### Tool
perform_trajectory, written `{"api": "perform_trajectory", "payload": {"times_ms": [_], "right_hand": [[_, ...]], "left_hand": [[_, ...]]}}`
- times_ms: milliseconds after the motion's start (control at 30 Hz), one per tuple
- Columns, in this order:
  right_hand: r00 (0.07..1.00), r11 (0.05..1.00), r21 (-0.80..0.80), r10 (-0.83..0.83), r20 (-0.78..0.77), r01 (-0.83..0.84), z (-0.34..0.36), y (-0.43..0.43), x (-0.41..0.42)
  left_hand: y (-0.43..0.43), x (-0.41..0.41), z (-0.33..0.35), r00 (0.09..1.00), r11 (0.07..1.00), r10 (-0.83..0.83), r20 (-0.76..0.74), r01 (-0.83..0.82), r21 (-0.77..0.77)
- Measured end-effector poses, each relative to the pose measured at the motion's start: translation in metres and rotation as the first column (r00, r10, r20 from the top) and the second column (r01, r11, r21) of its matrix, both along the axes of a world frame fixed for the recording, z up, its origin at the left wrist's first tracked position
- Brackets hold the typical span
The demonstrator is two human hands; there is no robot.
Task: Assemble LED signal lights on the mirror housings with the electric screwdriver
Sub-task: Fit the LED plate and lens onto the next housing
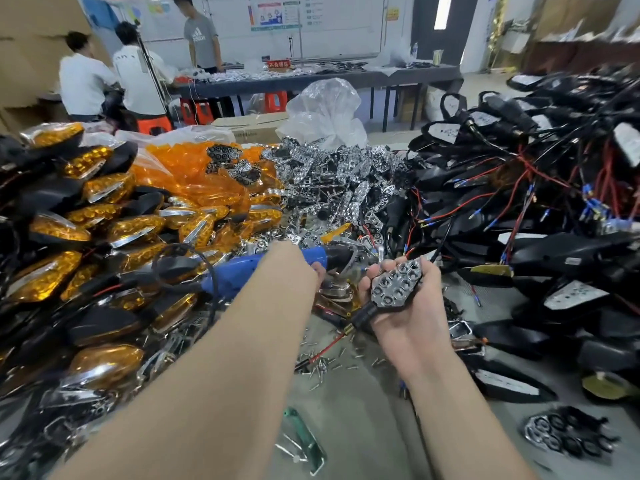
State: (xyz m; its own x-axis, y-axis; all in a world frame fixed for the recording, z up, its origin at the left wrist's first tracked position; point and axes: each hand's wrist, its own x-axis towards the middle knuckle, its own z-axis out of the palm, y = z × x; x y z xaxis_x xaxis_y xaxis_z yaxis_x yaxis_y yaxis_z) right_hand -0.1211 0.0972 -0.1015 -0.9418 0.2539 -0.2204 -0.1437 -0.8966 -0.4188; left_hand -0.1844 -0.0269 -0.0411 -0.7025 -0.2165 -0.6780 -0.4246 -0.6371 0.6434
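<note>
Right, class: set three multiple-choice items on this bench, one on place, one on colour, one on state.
1. The amber-lensed lights are piled: A left of the arms; B right of the arms; C on the floor.
2. The electric screwdriver casing is: A red; B blue; C green.
3. The right hand: A lies open; B holds a chrome reflector unit; C holds a screw.
Key: 1A, the pile fills the left side; 2B, blue shows beside the left hand; 3B, its fingers curl round it.
</note>
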Motion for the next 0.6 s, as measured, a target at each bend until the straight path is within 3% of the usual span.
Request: {"api": "perform_trajectory", "payload": {"times_ms": [133,267,333,433,600], "right_hand": [[0.999,0.999,-0.018,-0.042,-0.022,0.042,-0.001,0.003,-0.002],[0.996,0.997,-0.038,-0.075,-0.039,0.073,-0.001,0.004,-0.005],[0.996,0.996,-0.042,-0.081,-0.027,0.079,-0.002,0.005,-0.007],[0.996,0.996,-0.031,-0.085,-0.031,0.084,-0.003,0.005,-0.008],[0.992,0.992,0.022,-0.123,-0.029,0.124,-0.004,0.002,-0.008]], "left_hand": [[0.001,-0.003,-0.009,0.995,0.977,-0.052,-0.081,0.034,-0.208],[-0.026,0.001,-0.006,0.943,0.942,-0.077,-0.325,-0.038,-0.334],[-0.040,0.006,0.000,0.875,0.972,-0.063,-0.479,-0.054,-0.227],[-0.051,0.015,0.009,0.755,0.983,0.116,-0.646,0.006,0.184],[-0.044,0.025,-0.009,0.673,0.973,0.154,-0.724,0.023,0.228]]}}
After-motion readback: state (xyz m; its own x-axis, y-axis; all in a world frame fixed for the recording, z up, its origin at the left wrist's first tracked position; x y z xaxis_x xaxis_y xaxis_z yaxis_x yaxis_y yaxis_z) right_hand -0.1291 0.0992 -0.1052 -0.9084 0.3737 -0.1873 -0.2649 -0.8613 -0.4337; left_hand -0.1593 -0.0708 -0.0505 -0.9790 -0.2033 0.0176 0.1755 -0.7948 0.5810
